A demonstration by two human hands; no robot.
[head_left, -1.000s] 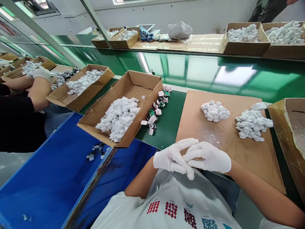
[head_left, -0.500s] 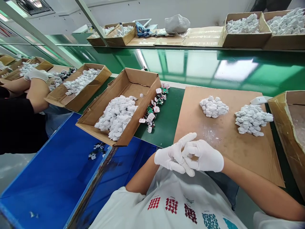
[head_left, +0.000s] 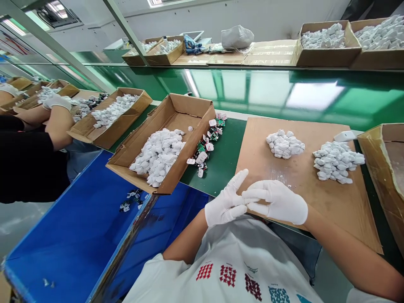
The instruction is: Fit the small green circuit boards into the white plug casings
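My left hand, in a white glove, is at the near edge of the cardboard sheet with its fingers apart and thumb raised. My right hand, gloved alike, is stretched out towards it, and the fingertips of both meet. Nothing shows in either hand. Beyond them on the sheet lie two piles of small white plastic pieces, a smaller pile and a larger pile. To the left stands an open cardboard box partly filled with similar white pieces.
Small green circuit boards with white parts lie along the box's right side. A blue bin stands below left. Another cardboard box is at the right. A green conveyor belt runs behind. A co-worker's gloved hand is at far left.
My interlaced fingers have come apart and straightened, with only the fingertips still meeting. My right hand has moved slightly right. The whole view has shifted a little.
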